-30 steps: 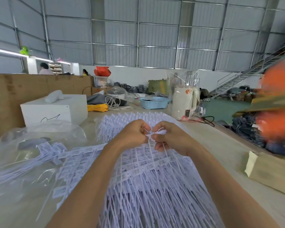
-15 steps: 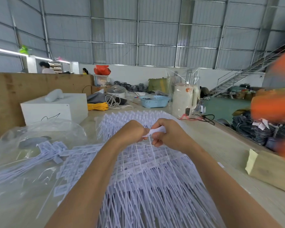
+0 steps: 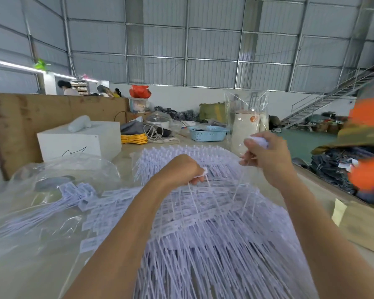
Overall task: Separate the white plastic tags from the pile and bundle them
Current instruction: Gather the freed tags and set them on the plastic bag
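Warehouse table (image 3: 324, 195), tag pile (image 3: 214, 234) under both hands' grip (image 3: 181, 169), (image 3: 268, 154)

No text can be read anywhere. The white plastic tags (image 3: 203, 214) carry small dark printed lines on their flat label ends, but the print is too small and blurred to make out. The white box (image 3: 80, 141) at the far left of the table (image 3: 324, 190) bears a thin black scribble-like mark on its front, which forms no legible letters. The cream-coloured cylinder (image 3: 246, 130) standing beyond the pile has a small orange emblem near its top, unreadable.
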`<control>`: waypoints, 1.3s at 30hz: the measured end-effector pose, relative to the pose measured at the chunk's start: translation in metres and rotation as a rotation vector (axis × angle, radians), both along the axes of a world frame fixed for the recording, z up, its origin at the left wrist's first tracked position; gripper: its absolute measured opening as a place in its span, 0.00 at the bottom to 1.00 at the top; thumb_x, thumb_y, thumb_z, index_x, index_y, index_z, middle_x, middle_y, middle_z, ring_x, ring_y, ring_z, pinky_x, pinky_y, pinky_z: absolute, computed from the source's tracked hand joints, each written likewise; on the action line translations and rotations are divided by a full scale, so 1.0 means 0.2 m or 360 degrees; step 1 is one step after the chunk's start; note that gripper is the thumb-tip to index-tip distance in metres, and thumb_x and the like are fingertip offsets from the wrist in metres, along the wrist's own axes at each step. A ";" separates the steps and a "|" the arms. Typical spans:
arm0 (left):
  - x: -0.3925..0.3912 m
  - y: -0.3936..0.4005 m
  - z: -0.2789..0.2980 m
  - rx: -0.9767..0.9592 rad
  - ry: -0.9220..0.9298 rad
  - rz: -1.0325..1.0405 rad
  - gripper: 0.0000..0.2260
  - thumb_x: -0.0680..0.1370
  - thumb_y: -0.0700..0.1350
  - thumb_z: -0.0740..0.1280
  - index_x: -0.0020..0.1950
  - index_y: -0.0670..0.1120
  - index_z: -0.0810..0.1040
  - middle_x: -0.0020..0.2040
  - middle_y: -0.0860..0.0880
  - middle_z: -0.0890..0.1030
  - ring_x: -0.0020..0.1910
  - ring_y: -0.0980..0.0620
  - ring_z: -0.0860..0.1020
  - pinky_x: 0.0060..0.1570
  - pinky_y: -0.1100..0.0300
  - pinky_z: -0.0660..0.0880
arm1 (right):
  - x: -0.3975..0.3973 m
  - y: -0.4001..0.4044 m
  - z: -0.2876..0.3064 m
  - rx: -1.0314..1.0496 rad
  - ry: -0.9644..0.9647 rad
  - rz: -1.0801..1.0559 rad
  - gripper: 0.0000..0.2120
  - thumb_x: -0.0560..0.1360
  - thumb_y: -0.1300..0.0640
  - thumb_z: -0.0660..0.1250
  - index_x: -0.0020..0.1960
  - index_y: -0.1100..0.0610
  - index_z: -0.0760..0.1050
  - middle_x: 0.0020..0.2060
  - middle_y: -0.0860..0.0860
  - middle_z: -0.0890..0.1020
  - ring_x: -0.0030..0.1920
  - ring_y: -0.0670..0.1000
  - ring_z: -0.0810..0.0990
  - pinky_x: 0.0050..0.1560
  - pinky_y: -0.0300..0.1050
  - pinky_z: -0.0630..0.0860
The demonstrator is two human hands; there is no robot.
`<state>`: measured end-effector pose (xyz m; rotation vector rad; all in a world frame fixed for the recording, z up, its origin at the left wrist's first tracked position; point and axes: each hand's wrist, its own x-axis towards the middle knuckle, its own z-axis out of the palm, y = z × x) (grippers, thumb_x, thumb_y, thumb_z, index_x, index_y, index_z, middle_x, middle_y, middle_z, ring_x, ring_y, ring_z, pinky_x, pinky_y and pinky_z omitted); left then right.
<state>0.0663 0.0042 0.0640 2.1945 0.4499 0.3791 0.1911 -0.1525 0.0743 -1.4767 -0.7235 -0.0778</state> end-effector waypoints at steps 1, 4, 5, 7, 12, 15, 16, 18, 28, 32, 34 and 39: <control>0.00 0.00 0.00 0.0006 0.0033 -0.0024 0.18 0.78 0.37 0.60 0.29 0.44 0.76 0.29 0.47 0.77 0.30 0.53 0.74 0.32 0.62 0.68 | -0.01 -0.03 0.05 0.0211 0.0120 0.0051 0.01 0.77 0.65 0.65 0.48 0.61 0.73 0.33 0.57 0.75 0.25 0.49 0.77 0.30 0.43 0.80; 0.00 -0.02 -0.01 0.0031 0.0141 -0.0071 0.14 0.77 0.33 0.57 0.36 0.40 0.77 0.29 0.49 0.77 0.22 0.62 0.73 0.29 0.67 0.69 | -0.04 -0.12 0.14 0.0396 0.0168 0.0059 0.03 0.76 0.66 0.64 0.45 0.59 0.73 0.33 0.55 0.75 0.25 0.47 0.76 0.29 0.43 0.80; 0.00 -0.03 -0.01 0.0028 0.0151 -0.0076 0.12 0.77 0.32 0.56 0.39 0.39 0.77 0.28 0.51 0.77 0.20 0.63 0.73 0.26 0.70 0.68 | -0.04 -0.14 0.15 0.0432 0.0183 0.0068 0.03 0.76 0.66 0.64 0.45 0.59 0.73 0.33 0.55 0.74 0.25 0.47 0.75 0.29 0.42 0.79; 0.00 -0.03 -0.01 0.0032 0.0150 -0.0099 0.11 0.77 0.31 0.56 0.41 0.38 0.76 0.28 0.52 0.77 0.21 0.64 0.73 0.22 0.73 0.66 | -0.04 -0.17 0.17 0.0531 0.0269 0.0124 0.03 0.77 0.65 0.64 0.44 0.59 0.73 0.33 0.53 0.73 0.25 0.47 0.73 0.28 0.40 0.76; -0.02 -0.01 -0.02 0.0134 0.0211 -0.0160 0.09 0.77 0.32 0.59 0.46 0.40 0.79 0.44 0.46 0.79 0.44 0.52 0.76 0.37 0.64 0.71 | -0.03 -0.17 0.17 0.0494 0.0591 0.0579 0.08 0.78 0.65 0.58 0.42 0.59 0.70 0.34 0.51 0.70 0.23 0.43 0.67 0.20 0.33 0.65; -0.03 -0.01 -0.02 0.0192 0.0204 -0.0183 0.09 0.76 0.31 0.61 0.51 0.39 0.79 0.52 0.43 0.78 0.51 0.45 0.75 0.42 0.58 0.70 | -0.07 -0.10 0.12 -0.0034 0.0518 0.0674 0.03 0.77 0.64 0.60 0.46 0.60 0.72 0.40 0.53 0.75 0.34 0.47 0.76 0.23 0.34 0.70; -0.03 -0.01 -0.03 0.0219 0.0188 -0.0190 0.09 0.75 0.31 0.63 0.51 0.40 0.79 0.52 0.43 0.78 0.50 0.45 0.76 0.43 0.58 0.70 | -0.10 -0.06 0.09 -0.0279 0.0425 0.0640 0.03 0.76 0.62 0.62 0.49 0.61 0.73 0.42 0.53 0.77 0.38 0.49 0.78 0.26 0.36 0.74; -0.03 0.00 -0.03 0.0230 0.0126 -0.0179 0.10 0.73 0.31 0.66 0.47 0.45 0.79 0.46 0.46 0.78 0.44 0.49 0.75 0.41 0.59 0.70 | -0.13 0.03 0.00 -0.0647 0.0234 0.0530 0.07 0.75 0.61 0.66 0.51 0.64 0.74 0.42 0.54 0.78 0.41 0.49 0.79 0.33 0.41 0.80; -0.02 0.05 -0.05 0.0309 0.0012 -0.0095 0.14 0.71 0.47 0.75 0.52 0.48 0.74 0.47 0.50 0.76 0.45 0.51 0.76 0.47 0.56 0.74 | -0.17 0.18 -0.12 -0.0570 0.0077 0.0600 0.04 0.73 0.70 0.67 0.43 0.62 0.76 0.31 0.55 0.79 0.26 0.46 0.79 0.30 0.38 0.78; -0.04 0.07 -0.04 0.0369 0.0161 -0.0117 0.12 0.77 0.50 0.68 0.39 0.44 0.80 0.36 0.47 0.79 0.36 0.51 0.76 0.40 0.59 0.71 | -0.18 0.16 -0.11 -0.0543 0.0060 0.0607 0.05 0.71 0.72 0.69 0.40 0.64 0.76 0.27 0.54 0.78 0.24 0.45 0.78 0.26 0.34 0.74; -0.05 0.06 -0.05 0.0267 0.0158 -0.0144 0.15 0.79 0.48 0.65 0.34 0.45 0.78 0.31 0.51 0.79 0.32 0.55 0.75 0.38 0.62 0.71 | -0.18 0.16 -0.11 -0.0598 0.0030 0.0584 0.07 0.70 0.73 0.69 0.39 0.63 0.76 0.27 0.54 0.78 0.24 0.47 0.78 0.26 0.34 0.75; -0.01 0.04 -0.04 0.0070 0.0109 -0.0026 0.17 0.80 0.44 0.64 0.33 0.40 0.77 0.27 0.50 0.77 0.29 0.53 0.72 0.34 0.62 0.67 | -0.18 0.18 -0.11 -0.0627 -0.0113 0.0467 0.09 0.71 0.73 0.68 0.36 0.63 0.74 0.30 0.57 0.77 0.27 0.51 0.76 0.29 0.39 0.76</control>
